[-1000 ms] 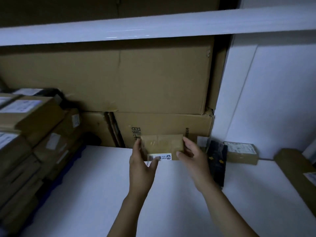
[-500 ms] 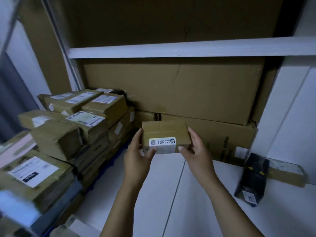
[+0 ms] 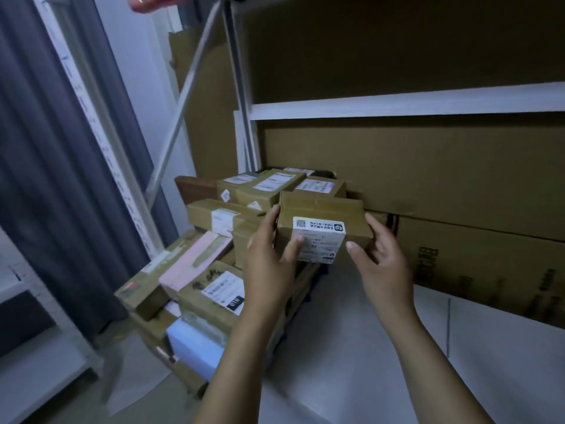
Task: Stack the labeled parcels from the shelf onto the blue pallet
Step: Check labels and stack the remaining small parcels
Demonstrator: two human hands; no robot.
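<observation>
I hold a small brown cardboard parcel (image 3: 324,215) with a white label wrapped over its near edge, in the air above the white shelf. My left hand (image 3: 270,258) grips its left side, thumb on the label. My right hand (image 3: 380,258) grips its right side. Just left of and behind the parcel rises a stack of labeled brown parcels (image 3: 244,194), with a pink one (image 3: 195,261) and a pale blue one (image 3: 195,344) lower down. The pallet under the stack is hidden by the parcels.
Large flat cardboard boxes (image 3: 428,172) stand along the back of the white shelf (image 3: 351,347). A white upper shelf board (image 3: 397,102) runs above them. A grey curtain (image 3: 46,148) and a white rack post (image 3: 101,133) stand at left.
Both hands lifted the parcel off the shelf and carried it left toward the stack. My view swung left, so the stack and curtain now fill the left side.
</observation>
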